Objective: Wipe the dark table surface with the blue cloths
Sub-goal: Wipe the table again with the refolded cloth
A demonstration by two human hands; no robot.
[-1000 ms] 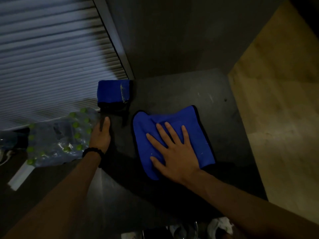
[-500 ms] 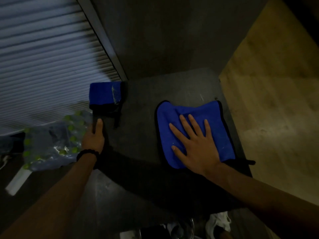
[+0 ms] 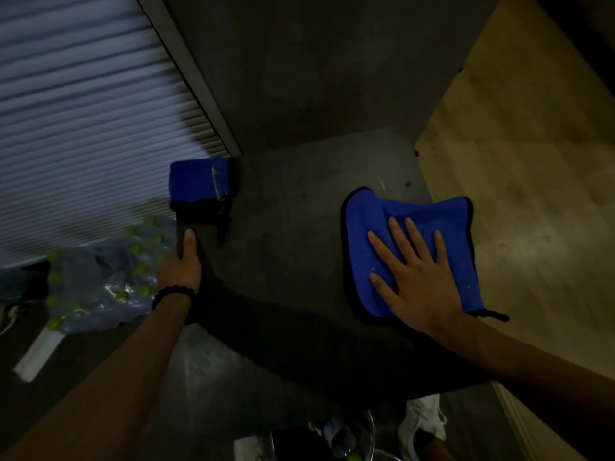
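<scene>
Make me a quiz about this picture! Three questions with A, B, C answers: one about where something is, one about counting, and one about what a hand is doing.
1. Where is the folded cloth?
A. at the table's far left corner
B. on the floor
C. under the right hand

2. How many blue cloths are there?
A. one
B. two
C. four

3. What is the right hand doing?
A. making a fist in the air
B. holding a bottle
C. pressing flat on the spread cloth

Answers:
1. A, it sits at the far left corner of the table, beyond the left hand.
2. B, one folded and one spread out.
3. C, its fingers lie open on the cloth near the table's right edge.
</scene>
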